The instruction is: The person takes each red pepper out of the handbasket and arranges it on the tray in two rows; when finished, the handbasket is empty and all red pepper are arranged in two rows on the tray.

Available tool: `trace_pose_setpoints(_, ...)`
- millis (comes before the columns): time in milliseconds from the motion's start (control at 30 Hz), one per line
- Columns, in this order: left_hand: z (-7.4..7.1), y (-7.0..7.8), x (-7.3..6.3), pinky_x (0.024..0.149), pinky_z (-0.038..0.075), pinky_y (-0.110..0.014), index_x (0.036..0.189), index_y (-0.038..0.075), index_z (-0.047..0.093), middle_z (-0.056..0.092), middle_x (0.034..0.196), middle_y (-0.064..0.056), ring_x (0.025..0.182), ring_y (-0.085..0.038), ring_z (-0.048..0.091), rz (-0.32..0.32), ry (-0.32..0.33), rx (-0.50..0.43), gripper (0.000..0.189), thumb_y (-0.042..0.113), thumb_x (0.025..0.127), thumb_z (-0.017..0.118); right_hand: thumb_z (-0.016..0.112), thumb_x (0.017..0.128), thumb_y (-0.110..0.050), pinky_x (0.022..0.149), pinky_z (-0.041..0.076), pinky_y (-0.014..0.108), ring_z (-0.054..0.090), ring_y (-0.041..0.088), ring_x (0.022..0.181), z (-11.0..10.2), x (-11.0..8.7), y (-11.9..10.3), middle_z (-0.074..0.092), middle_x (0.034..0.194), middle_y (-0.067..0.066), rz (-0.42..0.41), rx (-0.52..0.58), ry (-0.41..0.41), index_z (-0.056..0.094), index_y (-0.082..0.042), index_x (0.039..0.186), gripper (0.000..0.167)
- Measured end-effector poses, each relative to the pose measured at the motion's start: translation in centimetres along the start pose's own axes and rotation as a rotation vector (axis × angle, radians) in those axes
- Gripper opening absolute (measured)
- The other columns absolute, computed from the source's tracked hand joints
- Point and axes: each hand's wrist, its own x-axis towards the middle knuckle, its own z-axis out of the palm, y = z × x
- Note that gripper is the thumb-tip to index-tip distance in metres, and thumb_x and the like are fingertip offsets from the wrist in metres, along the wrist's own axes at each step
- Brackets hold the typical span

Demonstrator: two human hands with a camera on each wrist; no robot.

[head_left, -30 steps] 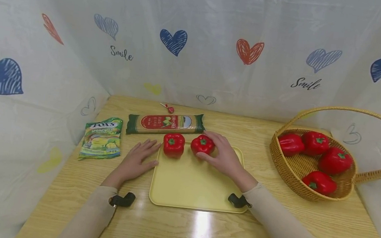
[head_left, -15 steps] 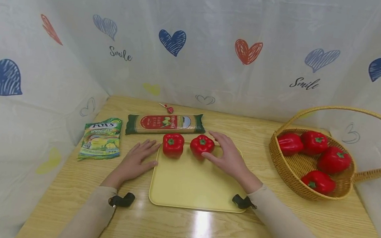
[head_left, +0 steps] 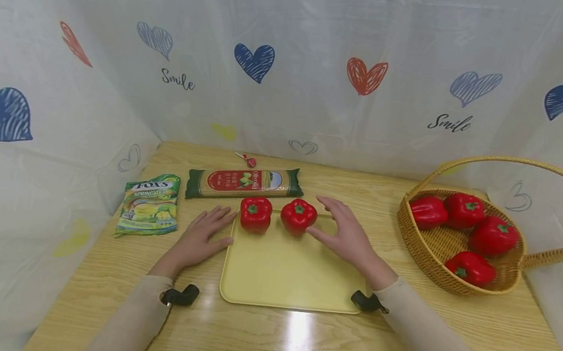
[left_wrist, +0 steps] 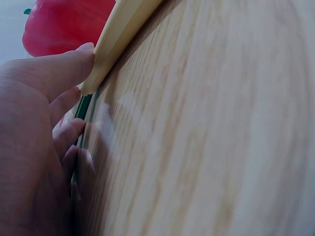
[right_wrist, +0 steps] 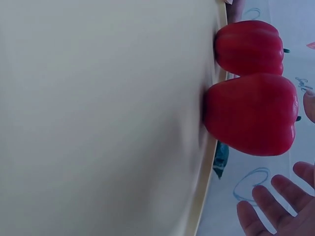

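Two red bell peppers stand upright side by side at the far edge of a yellow tray (head_left: 297, 274). My right hand (head_left: 349, 240) hovers just right of the right bell pepper (head_left: 299, 216), fingers and thumb spread apart with nothing between them. In the right wrist view a gap shows between that bell pepper (right_wrist: 251, 115) and the fingers (right_wrist: 268, 206). My left hand (head_left: 202, 241) rests on the table by the tray's left edge, thumb against the rim, as the left wrist view shows the tray rim (left_wrist: 110, 44) too. The left bell pepper (head_left: 255, 214) is close to its fingers.
A wicker basket (head_left: 422, 253) with a tall handle holds several red bell peppers on the right. Behind the tray lie a spaghetti pack (head_left: 244, 184) and a lollipop (head_left: 250, 161). A green candy bag (head_left: 149, 205) sits at left. A printed curtain (head_left: 309, 110) encloses the table.
My right hand has let go of the right bell pepper and drawn back to the right, its fingers spreading. The left hand and both bell peppers on the tray stay put.
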Motion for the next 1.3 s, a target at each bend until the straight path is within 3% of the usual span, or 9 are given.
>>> trace_pose_setpoints(267,0.0,0.1,0.0,0.126,0.004,-0.053,0.158,0.016,0.041,0.032,0.164,-0.012,0.155,-0.034,0.015,-0.004,-0.001,-0.009,0.067,0.04,0.1,0.064,0.075,0.091,-0.049,0.105,0.05,0.051,0.053,0.03,0.129,-0.8,-0.8,0.7,0.048,0.152,0.009,0.005,-0.012,0.01,0.043,-0.015,0.155,0.079)
trace_pose_setpoints(1300,0.1,0.0,0.0,0.126,0.003,-0.053,0.158,0.016,0.041,0.031,0.165,-0.012,0.155,-0.033,0.015,0.002,0.009,-0.015,0.066,0.041,0.1,0.063,0.076,0.093,-0.03,0.1,0.049,0.057,0.053,0.034,0.122,-5.2,-5.4,3.8,0.051,0.146,0.016,0.006,-0.04,0.086,0.048,-0.008,0.151,0.068)
